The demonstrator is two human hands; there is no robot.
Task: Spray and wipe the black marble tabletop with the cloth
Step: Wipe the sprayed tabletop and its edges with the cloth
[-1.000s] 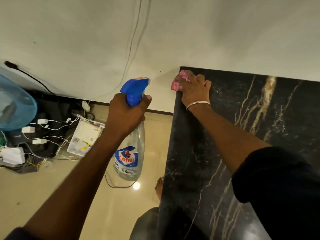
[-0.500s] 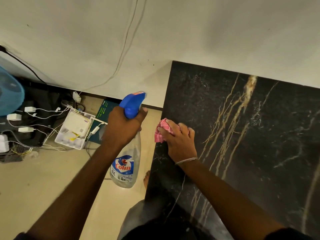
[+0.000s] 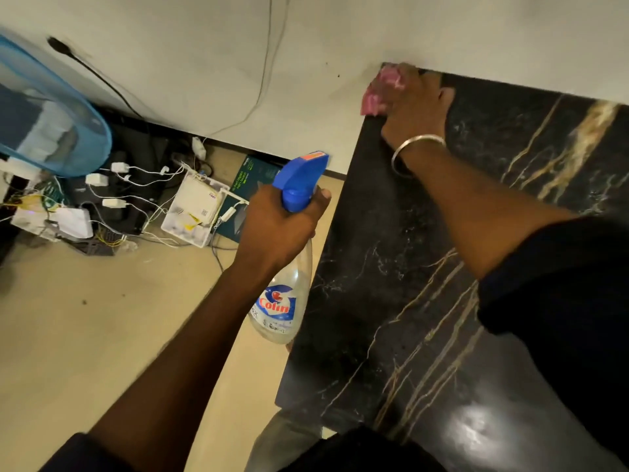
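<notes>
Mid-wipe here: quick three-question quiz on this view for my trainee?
1. Fill in: the left hand grips a Colin spray bottle with a ____ trigger head.
2. The right hand holds the pink cloth on the black marble tabletop at: A) its middle, B) its far corner by the wall, C) its near edge.
3. True or false: the spray bottle stands on the tabletop.
Key: 1 blue; 2 B; 3 false.

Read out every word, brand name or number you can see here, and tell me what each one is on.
"Colin": red lettering on the label of the clear plastic spray bottle with the blue trigger head.
Small print under it: too small to read.
Pale lettering on the dark teal box on the floor: blurred, unreadable.
Labels on the white plastic box beside it: too small to read.
</notes>
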